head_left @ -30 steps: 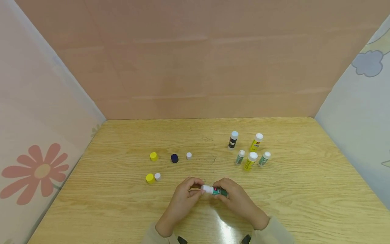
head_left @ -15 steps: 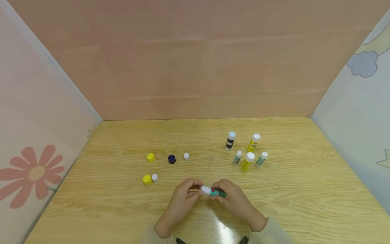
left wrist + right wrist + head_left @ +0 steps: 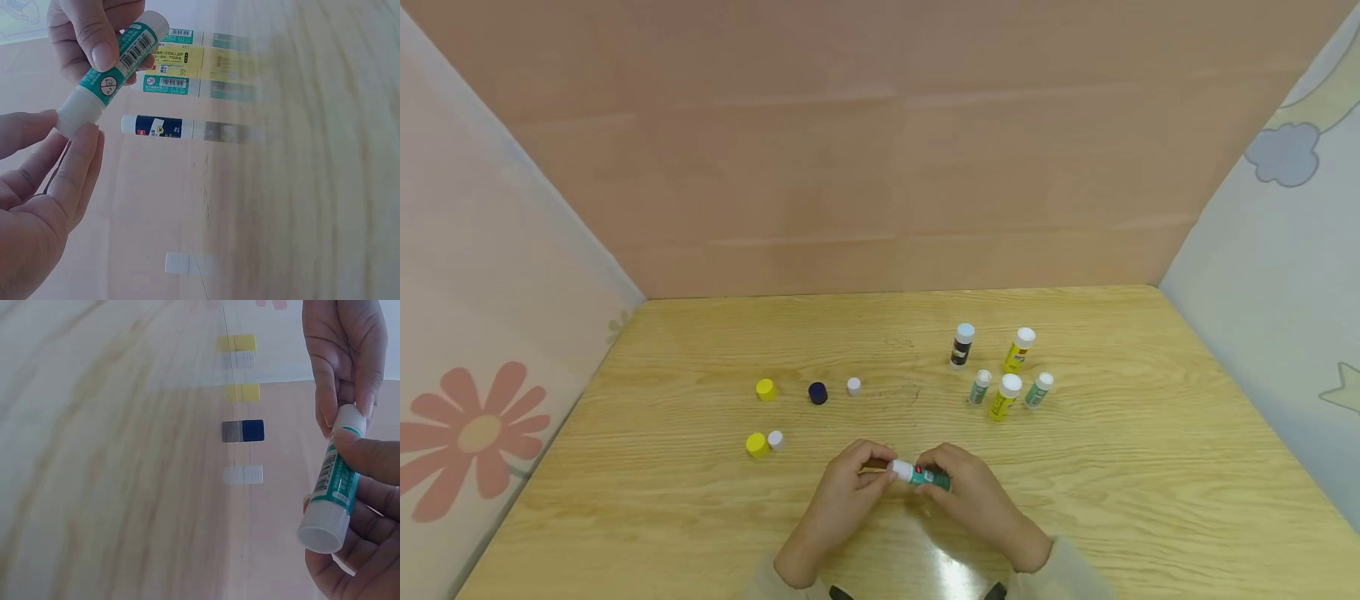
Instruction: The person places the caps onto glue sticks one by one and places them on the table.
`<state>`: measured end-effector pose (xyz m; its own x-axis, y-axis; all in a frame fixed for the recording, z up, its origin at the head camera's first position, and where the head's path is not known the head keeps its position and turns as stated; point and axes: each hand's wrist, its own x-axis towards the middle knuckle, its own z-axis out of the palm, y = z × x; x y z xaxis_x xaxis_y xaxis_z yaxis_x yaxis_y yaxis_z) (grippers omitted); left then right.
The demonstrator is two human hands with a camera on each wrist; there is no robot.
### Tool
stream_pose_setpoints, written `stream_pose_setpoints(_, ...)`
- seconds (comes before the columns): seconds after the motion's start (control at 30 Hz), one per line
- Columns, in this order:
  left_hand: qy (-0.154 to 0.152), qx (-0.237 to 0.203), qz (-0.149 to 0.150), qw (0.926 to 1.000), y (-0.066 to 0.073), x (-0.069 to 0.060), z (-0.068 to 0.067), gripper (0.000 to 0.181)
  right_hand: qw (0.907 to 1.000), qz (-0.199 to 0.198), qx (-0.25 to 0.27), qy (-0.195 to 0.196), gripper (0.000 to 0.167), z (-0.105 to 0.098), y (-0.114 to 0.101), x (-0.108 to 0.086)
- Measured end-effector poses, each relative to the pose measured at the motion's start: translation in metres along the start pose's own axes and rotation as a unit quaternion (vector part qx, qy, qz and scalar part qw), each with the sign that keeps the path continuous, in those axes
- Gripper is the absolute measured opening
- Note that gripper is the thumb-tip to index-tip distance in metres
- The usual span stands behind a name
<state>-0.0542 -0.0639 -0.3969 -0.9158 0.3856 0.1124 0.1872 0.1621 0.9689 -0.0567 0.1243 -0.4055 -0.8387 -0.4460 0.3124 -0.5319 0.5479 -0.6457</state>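
Pinching: the left grip has its thumb and fingertips bent round the white end of a stick.
Grasping: the right grip has thumb and fingers about the stick's green body.
Stick: between the two grips, slanted, above the counter; its far end sticks out past the right grip.
Why so held: a grip at either end probably steadies the body while the white end can be turned or pulled.
Caps: beyond and left of the left grip, a near yellow cap just beside a near white cap; past these, a far yellow cap, a blue cap and a far white cap.
Tubes: beyond the right grip, upright, a dark tube, two yellow tubes and two green tubes.
Why so placed: caps one side, tubes the other looks like sorting; standing should stop tubes rolling.
Inside: the tubes' tops are white, but whether that is collar or contents I cannot tell; five caps match five tubes in number, likely pairs. The stick's contents are hidden.
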Motion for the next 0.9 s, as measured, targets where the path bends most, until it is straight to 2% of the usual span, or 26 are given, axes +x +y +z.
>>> stream_pose_setpoints(0.27,-0.008,-0.005,-0.013,0.9999,0.0020,-0.0001,0.0013,0.016,0.9999,0.003,-0.008,0.008,0.021,0.0005,-0.0014,-0.0021)
stream_pose_setpoints(0.57,-0.001,0.015,-0.002,0.9999,0.0018,-0.0001,0.0020,0.015,0.9997,-0.007,-0.013,0.019,0.022,0.0004,-0.0024,-0.0033)
stream_pose_setpoints(0.9,0.007,0.008,-0.004,0.9999,0.0060,0.0010,0.0021,0.014,0.9990,-0.015,-0.026,0.035,0.022,-0.0010,-0.0049,-0.0016)
